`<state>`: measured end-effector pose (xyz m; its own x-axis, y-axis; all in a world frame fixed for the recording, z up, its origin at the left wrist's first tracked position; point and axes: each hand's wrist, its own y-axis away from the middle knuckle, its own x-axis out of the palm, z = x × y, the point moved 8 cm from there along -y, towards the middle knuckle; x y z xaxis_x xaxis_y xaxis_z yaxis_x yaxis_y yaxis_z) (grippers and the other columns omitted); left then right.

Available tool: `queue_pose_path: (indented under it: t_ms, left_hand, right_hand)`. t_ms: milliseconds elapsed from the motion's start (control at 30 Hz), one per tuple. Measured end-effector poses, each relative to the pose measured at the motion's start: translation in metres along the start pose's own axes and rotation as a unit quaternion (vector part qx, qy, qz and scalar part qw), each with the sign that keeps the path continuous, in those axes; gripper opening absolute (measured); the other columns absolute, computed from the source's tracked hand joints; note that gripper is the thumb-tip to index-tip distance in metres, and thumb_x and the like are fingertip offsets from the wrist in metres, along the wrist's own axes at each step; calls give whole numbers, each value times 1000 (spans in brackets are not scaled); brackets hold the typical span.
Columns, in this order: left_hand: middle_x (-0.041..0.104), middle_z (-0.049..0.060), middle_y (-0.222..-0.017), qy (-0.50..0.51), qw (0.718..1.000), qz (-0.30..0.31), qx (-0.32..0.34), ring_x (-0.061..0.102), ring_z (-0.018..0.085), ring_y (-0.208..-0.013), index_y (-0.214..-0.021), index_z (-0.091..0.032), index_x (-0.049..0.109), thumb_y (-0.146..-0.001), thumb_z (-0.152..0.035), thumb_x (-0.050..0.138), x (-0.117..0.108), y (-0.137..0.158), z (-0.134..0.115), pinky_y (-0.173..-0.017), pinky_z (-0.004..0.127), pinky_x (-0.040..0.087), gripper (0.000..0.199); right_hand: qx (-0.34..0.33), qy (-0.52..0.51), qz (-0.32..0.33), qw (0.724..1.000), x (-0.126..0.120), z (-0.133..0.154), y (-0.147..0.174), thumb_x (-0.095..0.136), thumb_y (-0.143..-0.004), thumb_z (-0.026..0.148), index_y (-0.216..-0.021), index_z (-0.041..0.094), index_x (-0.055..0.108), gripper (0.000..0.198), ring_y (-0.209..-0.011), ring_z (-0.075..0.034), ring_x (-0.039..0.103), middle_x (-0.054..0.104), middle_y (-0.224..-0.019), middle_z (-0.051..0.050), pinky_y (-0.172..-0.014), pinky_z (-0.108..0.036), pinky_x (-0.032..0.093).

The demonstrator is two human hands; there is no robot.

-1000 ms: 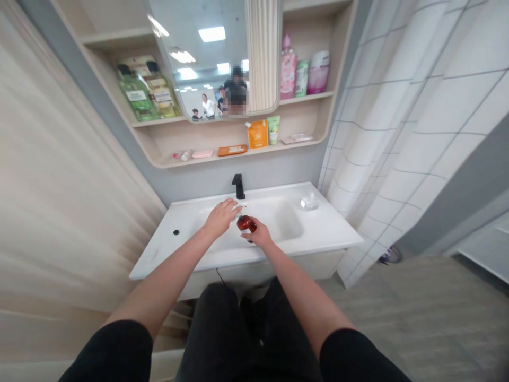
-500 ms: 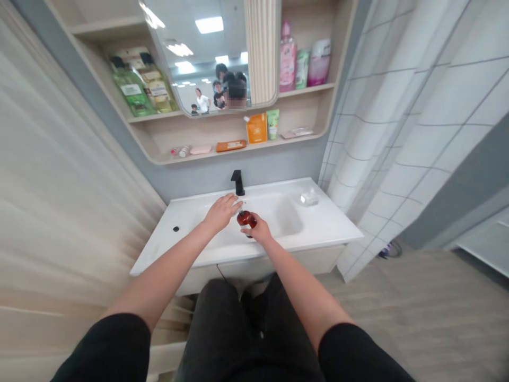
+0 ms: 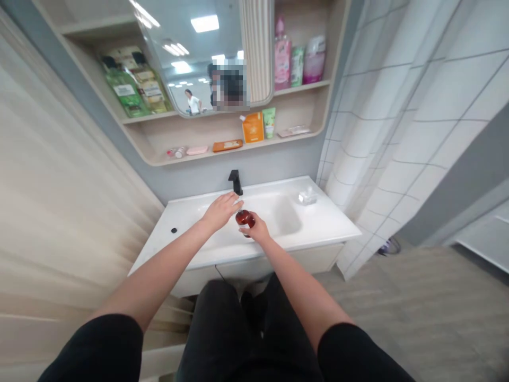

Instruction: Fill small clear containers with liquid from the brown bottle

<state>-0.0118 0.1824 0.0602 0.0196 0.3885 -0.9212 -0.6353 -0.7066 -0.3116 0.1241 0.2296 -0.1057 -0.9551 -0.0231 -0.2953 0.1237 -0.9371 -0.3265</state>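
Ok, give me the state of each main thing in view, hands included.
Right hand: closed around brown bottle
Brown bottle: held over basin, cap unclear
Left hand: fingers extended, grip unclear
Black tap: no visible flow
Orange pouch: upright
Green tube: upright
Orange packet: lying flat
Pink bottle: upright

- Bright, diffuse light; ceiling panels glare white in the mirror.
- Soft shading inside the basin.
- Brown bottle soft-edged, fine detail lost.
- Wide-angle stretching at the edges; curtain at left smeared.
- Mirror partly pixelated.
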Motion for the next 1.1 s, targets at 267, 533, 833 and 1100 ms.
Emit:
queue_pose_path:
  t_ms: [267,533,833,1100]
  left_hand:
    - [65,17,-157,-2,1000,-18,21,51,32,-157,-147,-23,70,-97,-2,53,-7,-5,-7,-127,53,47,57]
    - [66,15,-154,12,999,-6,37,51,31,-157,-144,-26,72,-99,-7,58,-16,-11,-14,-127,52,45,50]
    - [67,17,-153,9,998,4,57,50,31,-158,-143,-24,71,-102,-9,57,-18,-12,-18,-127,52,45,45]
    - [67,18,-151,-45,995,13,88,51,32,-157,-145,-22,68,-105,-11,53,-17,-13,-24,-125,52,47,44]
  right_hand:
    - [-10,-24,-4,1000,-1,0,1,97,-70,41,-139,27,66,77,-108,-29,77,81,-124,-6,-103,-45,63]
    - [1,-13,-5,1000,-1,0,1,96,-68,40,-140,27,64,80,-111,-30,77,81,-124,-5,-107,-48,61]
    - [-10,-14,1,1000,-2,4,2,95,-70,39,-140,27,64,77,-113,-29,76,80,-126,-4,-106,-46,61]
    - [-16,-26,-1,1000,-2,4,2,96,-70,39,-140,26,65,78,-113,-28,76,80,-127,-5,-105,-43,61]
